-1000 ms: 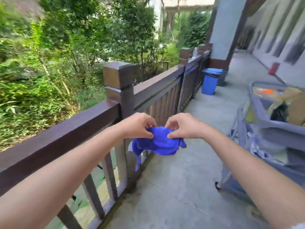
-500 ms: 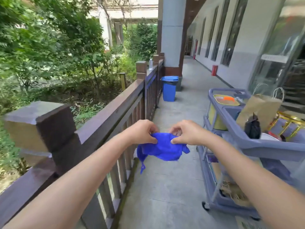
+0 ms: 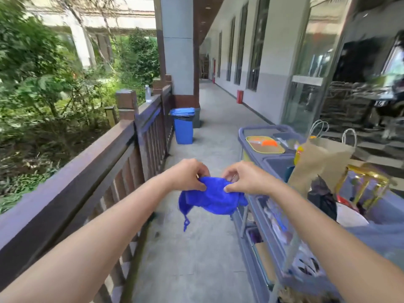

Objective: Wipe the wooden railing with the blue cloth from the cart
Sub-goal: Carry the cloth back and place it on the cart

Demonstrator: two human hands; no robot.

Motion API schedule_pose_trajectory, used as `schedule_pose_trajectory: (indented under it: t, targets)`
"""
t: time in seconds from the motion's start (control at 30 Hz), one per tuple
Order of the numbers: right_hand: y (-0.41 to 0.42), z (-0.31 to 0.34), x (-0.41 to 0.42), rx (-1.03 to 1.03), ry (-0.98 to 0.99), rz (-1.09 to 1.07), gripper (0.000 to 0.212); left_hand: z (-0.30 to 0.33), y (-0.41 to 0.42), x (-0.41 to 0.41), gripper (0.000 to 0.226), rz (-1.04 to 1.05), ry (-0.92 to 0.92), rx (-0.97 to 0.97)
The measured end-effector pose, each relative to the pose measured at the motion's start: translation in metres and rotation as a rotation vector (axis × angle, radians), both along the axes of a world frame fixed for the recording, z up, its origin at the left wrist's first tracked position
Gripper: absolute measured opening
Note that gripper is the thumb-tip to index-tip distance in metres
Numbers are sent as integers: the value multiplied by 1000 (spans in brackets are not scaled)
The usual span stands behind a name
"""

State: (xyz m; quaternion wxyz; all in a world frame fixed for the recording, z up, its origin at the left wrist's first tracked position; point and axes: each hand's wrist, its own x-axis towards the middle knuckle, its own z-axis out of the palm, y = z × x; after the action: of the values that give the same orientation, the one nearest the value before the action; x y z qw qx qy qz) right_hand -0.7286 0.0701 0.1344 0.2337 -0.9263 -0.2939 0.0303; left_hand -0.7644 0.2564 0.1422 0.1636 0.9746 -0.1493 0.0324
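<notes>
A crumpled blue cloth (image 3: 213, 199) hangs in the air over the walkway, held by both hands at its top edge. My left hand (image 3: 188, 174) pinches the left part, my right hand (image 3: 242, 179) pinches the right part. A thin loop of the cloth dangles below. The dark brown wooden railing (image 3: 87, 162) runs along the left, from near me to the far pillar. The grey cart (image 3: 275, 165) stands on the right, close to my right forearm. The cloth touches neither the railing nor the cart.
A blue bin (image 3: 183, 125) stands by the railing ahead, next to a grey pillar (image 3: 178, 51). The cart carries a brown paper bag (image 3: 321, 162), a yellow tray and a gold frame. A concrete walkway (image 3: 196, 248) lies between railing and cart. Bushes grow beyond the railing.
The view has swung right, away from the near railing post and towards the corridor and cart. Both hands keep hold of the cloth and have shifted slightly on it.
</notes>
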Motion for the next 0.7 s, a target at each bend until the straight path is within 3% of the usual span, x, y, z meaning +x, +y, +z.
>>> schedule_pose_trajectory:
  t: [0.4, 0.7]
  targets:
    - [-6, -3, 234, 13, 33, -134, 15, -7, 0, 264, 17, -138, 55, -32]
    - [10, 0, 389, 48, 17, -368, 14, 6, 15, 463, 16, -380, 43, 90]
